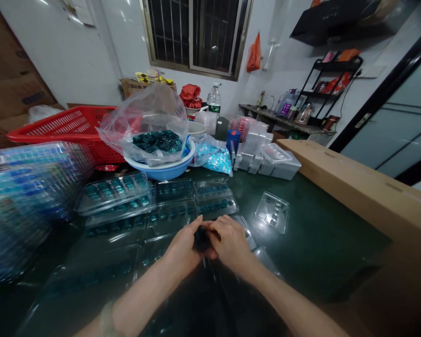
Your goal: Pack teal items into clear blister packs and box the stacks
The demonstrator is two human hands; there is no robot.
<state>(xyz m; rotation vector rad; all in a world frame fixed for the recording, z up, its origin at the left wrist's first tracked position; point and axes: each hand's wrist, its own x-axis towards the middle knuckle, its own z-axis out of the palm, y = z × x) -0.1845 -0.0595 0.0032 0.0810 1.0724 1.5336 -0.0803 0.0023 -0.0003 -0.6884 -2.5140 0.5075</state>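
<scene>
My left hand is closed around some dark teal pieces, low over the table's middle. Against it, my right hand has its fingers bent inward at the same pieces; its fingertips are partly hidden. Clear plastic trays with teal pieces in rows lie beneath and beyond both hands. To the right, a single clear tray sits apart on the dark green table. More filled trays are stacked at the left.
A blue basin holds an open plastic bag of teal pieces. Behind it is a red basket. Tall stacks of clear packs stand at left. Boxes and a bottle stand at the back, a cardboard box at right.
</scene>
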